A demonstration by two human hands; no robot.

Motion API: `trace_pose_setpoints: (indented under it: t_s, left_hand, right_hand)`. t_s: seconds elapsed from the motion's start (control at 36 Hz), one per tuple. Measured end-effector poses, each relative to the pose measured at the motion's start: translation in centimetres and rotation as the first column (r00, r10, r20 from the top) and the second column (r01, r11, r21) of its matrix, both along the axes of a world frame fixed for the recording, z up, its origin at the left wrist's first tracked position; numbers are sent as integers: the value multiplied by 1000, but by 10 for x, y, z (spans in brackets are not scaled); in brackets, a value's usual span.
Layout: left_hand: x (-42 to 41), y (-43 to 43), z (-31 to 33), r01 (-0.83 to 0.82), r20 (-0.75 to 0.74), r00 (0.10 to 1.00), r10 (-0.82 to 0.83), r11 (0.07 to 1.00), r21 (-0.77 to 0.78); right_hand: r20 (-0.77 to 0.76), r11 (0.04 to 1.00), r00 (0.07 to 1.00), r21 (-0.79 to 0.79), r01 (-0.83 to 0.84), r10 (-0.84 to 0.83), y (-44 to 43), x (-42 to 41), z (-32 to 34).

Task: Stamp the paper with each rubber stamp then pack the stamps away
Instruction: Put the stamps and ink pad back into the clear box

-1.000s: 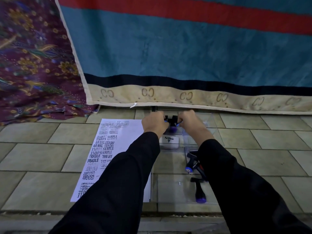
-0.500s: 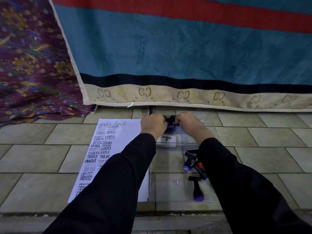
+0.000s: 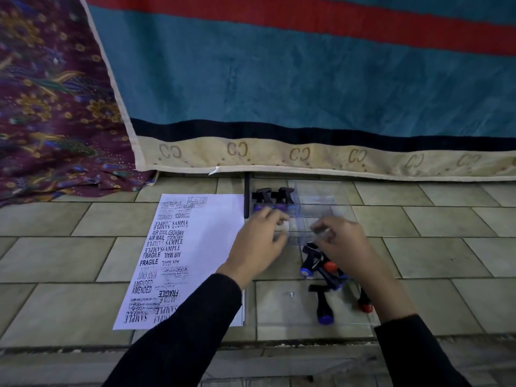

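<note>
The paper, covered in prints, lies on the tiled floor with the clear box just to its right. Two stamps stand at the box's far end; more stamps lie heaped nearer. The left hand hovers over the box, grip apart, holding nothing. The right hand is above the heap, fingers curled and blurred: I cannot tell its grip
</note>
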State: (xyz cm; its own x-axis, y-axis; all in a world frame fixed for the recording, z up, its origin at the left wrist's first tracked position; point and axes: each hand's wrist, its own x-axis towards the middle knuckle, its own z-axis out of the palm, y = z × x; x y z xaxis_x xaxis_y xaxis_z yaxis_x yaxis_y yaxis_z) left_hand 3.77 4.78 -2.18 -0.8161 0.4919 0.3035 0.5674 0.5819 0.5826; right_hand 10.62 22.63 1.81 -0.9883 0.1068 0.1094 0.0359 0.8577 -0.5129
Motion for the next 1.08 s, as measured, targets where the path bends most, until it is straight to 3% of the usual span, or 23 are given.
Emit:
trace_pose_setpoints:
  t_s: [0.14,0.39,0.56,0.81,0.94,1.08]
  left_hand:
    - [27,1,-19,158,145,979,-144,983,-93]
    - [37,19,-31,161,134,980,-145,980,-114]
    - [39,28,-33,165,135,980,-143,972,-166]
    - [42,21,-36,132,110,987,-120,986,-104]
    - [42,-7,-29,50,183,982,-49,999,1]
    - [34,-29,-11,-51,359,933,-38,970,236]
  right_hand:
    - [252,999,966,-11,-51,53,-5,30,-6]
    - [430,992,895,-10,-122,115,-7,49,-24]
    - [459,991,879,-19,-134,127,-5,52,-28]
    - [443,981,882,23,-191,162,-6,61,-15]
    - [400,987,902,-63,-149,162,-1,68,10]
    - [304,964,942,-257,-63,142,13,65,36]
